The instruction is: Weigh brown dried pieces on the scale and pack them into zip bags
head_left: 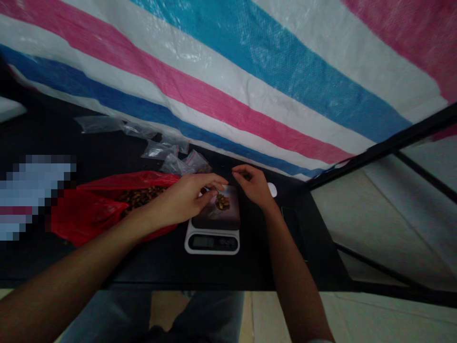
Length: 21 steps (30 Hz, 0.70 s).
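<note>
A white kitchen scale (213, 244) with a dark display stands on the black table, and a small heap of brown seed-like pieces (222, 202) lies on its platform (228, 216). My left hand (198, 194) hovers over the platform's left side, fingers bent and thumb apart from them, close to the heap. Just off the far right corner of the scale is my right hand (253, 183), its fingers loosely curled with a gap to the thumb; I see nothing held in it. Under my left forearm, a red plastic bag (93, 216) lies open with many more brown pieces (143, 196) inside.
Several clear zip bags (157, 150) lie along the back of the table (157, 267). A white round object (272, 189) and a dark phone-like slab (294, 228) sit at the right. Striped plastic sheeting (228, 102) hangs behind, with a black metal frame (385, 155) at the right.
</note>
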Available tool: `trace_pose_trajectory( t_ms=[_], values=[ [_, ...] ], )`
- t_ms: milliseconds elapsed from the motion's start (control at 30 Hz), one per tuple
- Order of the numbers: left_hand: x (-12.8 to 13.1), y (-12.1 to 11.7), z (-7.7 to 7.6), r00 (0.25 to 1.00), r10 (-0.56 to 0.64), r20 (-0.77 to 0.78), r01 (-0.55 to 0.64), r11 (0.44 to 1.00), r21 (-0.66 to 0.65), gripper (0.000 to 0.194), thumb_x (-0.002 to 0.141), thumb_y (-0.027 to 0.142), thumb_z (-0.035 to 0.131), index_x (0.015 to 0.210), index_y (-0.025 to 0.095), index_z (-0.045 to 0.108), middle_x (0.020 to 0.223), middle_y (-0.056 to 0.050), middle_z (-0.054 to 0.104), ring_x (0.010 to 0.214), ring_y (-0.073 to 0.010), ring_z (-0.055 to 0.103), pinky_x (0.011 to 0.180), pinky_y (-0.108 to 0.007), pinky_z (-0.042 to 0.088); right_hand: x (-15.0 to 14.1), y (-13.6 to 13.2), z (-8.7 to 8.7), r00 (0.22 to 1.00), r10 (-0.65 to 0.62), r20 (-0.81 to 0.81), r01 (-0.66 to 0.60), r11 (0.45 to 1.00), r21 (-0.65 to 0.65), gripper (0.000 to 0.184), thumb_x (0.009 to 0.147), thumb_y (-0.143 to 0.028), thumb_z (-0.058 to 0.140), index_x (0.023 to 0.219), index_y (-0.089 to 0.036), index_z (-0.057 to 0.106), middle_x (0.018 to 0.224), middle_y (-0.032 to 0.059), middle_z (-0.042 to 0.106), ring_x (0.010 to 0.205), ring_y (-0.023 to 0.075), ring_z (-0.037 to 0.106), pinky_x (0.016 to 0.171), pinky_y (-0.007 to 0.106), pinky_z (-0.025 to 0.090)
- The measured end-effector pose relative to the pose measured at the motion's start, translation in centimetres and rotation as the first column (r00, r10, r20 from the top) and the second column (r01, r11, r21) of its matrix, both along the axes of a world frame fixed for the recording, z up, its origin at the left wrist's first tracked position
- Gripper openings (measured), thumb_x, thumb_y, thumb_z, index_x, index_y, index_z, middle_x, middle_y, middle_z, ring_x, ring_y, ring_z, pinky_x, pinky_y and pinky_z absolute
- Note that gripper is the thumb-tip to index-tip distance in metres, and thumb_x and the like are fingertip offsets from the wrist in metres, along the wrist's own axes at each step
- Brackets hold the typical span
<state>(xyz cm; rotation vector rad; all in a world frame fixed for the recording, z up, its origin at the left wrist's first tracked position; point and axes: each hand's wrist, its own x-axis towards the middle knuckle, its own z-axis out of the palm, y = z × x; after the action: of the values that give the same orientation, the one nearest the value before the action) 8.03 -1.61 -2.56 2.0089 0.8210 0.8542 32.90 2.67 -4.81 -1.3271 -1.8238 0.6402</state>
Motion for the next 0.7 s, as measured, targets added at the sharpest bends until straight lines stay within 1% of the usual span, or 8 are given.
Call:
trace_pose_trajectory(
  t_ms=[100, 167, 300, 400, 500, 633, 700],
  values=[
    [0.0, 0.0, -0.2, 1.000, -0.010, 0.000, 0.010, 0.999, -0.038, 0.031, 0.092, 0.015, 0.054, 0.119, 0.018, 0.069, 0.119, -0.006, 0.078, 0.106, -0.0200, 0.075, 0.090, -0.030, 0.059, -0.4, 2.4, -0.6, 0.996, 0.024, 0.087, -0.024, 1.000, 0.002, 0.021, 0.088, -0.020, 0.067, 0.106, -0.018, 0.078, 0.107, 0.0077, 0.080, 0.091, 0.0197, 0.073, 0.090, 0.036, 0.056],
    [-0.1, 0.0, -0.2, 1.000, -0.011, -0.001, 0.011, 0.999, -0.048, 0.032, 0.091, 0.014, 0.055, 0.120, 0.018, 0.068, 0.115, -0.006, 0.079, 0.103, -0.0199, 0.075, 0.091, -0.031, 0.059, -0.8, 3.9, -0.8, 0.990, 0.042, 0.137, -0.042, 0.999, -0.004, 0.024, 0.087, -0.014, 0.067, 0.108, -0.017, 0.078, 0.112, 0.0092, 0.080, 0.094, 0.0203, 0.073, 0.092, 0.037, 0.056],
    [-0.2, 0.2, 0.0, 1.000, -0.009, -0.005, 0.009, 0.996, -0.083, 0.029, 0.090, 0.012, 0.057, 0.115, 0.019, 0.069, 0.108, -0.004, 0.079, 0.100, -0.0188, 0.075, 0.093, -0.031, 0.058, -1.5, 5.9, -1.4, 0.975, 0.086, 0.203, -0.080, 0.996, -0.035, 0.023, 0.084, -0.008, 0.068, 0.104, -0.015, 0.078, 0.106, 0.0096, 0.081, 0.092, 0.0202, 0.073, 0.088, 0.036, 0.057],
    [-0.2, 0.2, 0.2, 1.000, -0.012, 0.005, 0.012, 0.995, -0.101, 0.022, 0.090, 0.013, 0.056, 0.105, 0.019, 0.069, 0.110, -0.004, 0.078, 0.099, -0.0176, 0.075, 0.092, -0.029, 0.057, -1.6, 6.3, -1.8, 0.965, 0.103, 0.242, -0.094, 0.994, -0.048, 0.022, 0.085, -0.007, 0.066, 0.102, -0.014, 0.078, 0.100, 0.0097, 0.081, 0.087, 0.0196, 0.073, 0.085, 0.035, 0.057],
    [-0.3, 0.2, 0.3, 1.000, -0.005, 0.008, 0.006, 0.995, -0.102, 0.017, 0.090, 0.015, 0.056, 0.100, 0.019, 0.069, 0.110, -0.004, 0.078, 0.098, -0.0175, 0.074, 0.091, -0.029, 0.057, -1.3, 6.2, -2.0, 0.961, 0.122, 0.248, -0.111, 0.992, -0.058, 0.022, 0.085, -0.007, 0.066, 0.103, -0.014, 0.078, 0.099, 0.0091, 0.080, 0.087, 0.0194, 0.073, 0.085, 0.035, 0.056],
    [-0.3, 0.2, 0.0, 1.000, -0.009, 0.023, 0.012, 0.993, -0.117, 0.018, 0.090, 0.016, 0.056, 0.101, 0.020, 0.069, 0.102, -0.003, 0.078, 0.092, -0.0175, 0.074, 0.086, -0.029, 0.057, -0.9, 6.0, -2.0, 0.964, 0.146, 0.221, -0.131, 0.988, -0.080, 0.025, 0.082, -0.007, 0.066, 0.103, -0.014, 0.078, 0.098, 0.0088, 0.080, 0.089, 0.0198, 0.073, 0.088, 0.036, 0.056],
    [-0.3, 0.3, -0.1, 1.000, -0.005, 0.023, 0.007, 0.994, -0.111, 0.020, 0.090, 0.016, 0.055, 0.104, 0.020, 0.069, 0.102, -0.003, 0.078, 0.092, -0.0175, 0.074, 0.085, -0.029, 0.057, -0.9, 6.0, -1.9, 0.965, 0.158, 0.207, -0.141, 0.986, -0.095, 0.027, 0.080, -0.006, 0.066, 0.103, -0.013, 0.078, 0.096, 0.0089, 0.079, 0.088, 0.0201, 0.073, 0.088, 0.037, 0.057]
  ],
)
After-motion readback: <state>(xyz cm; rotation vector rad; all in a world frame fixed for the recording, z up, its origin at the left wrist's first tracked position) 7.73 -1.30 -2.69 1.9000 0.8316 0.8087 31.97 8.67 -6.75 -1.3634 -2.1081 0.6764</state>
